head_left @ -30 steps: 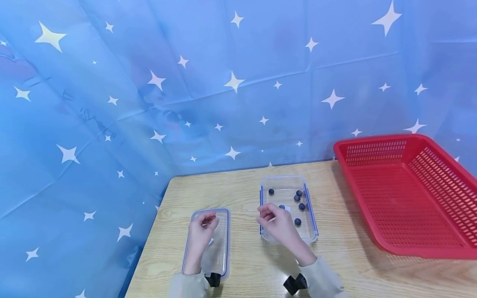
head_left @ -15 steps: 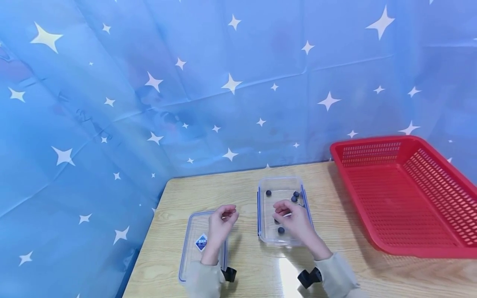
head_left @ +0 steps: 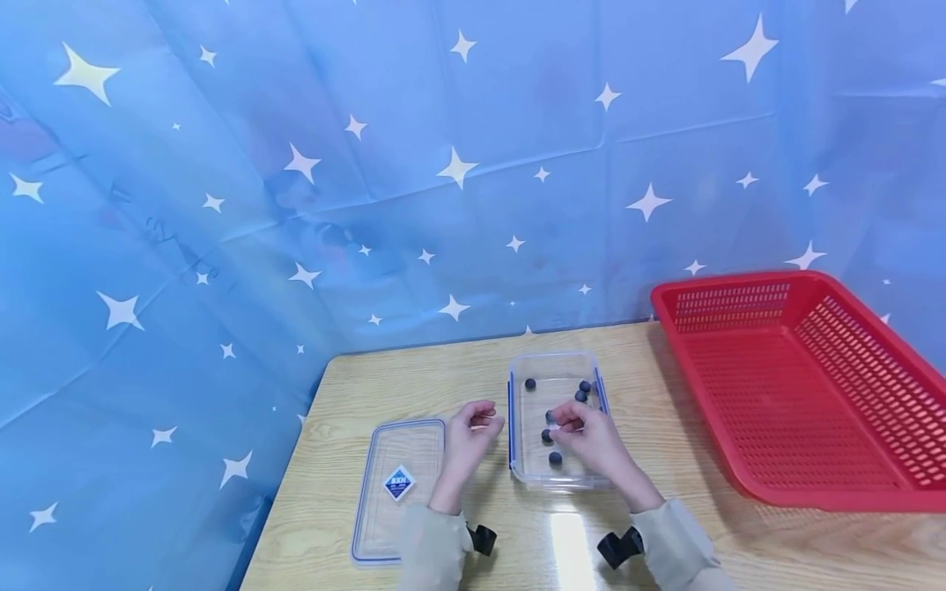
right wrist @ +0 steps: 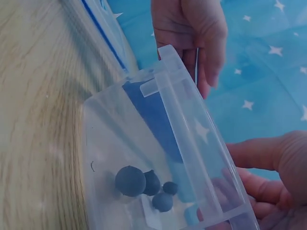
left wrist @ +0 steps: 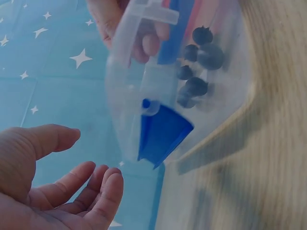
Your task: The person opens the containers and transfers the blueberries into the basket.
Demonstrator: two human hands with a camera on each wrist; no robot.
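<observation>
Compared with a second ago, your left hand, fingers loosely bent and empty, has moved from over the blue-rimmed lid to just left of the clear latch-sided container; your right hand has shifted over its right part, fingers relaxed. Whether they touch a fruit, I can't tell. Round, matte, dark-blue blueberries lie loose inside the container. Left of it, the lid's blue-and-white diamond label carries lettering too small to read surely.

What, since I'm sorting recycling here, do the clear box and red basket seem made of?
Clear box: probably smooth plastic; walls see-through, slightly milky in the wrist views. Red basket: likely moulded plastic, semi-matte; evenly perforated walls and uniform colour suggest it.
</observation>
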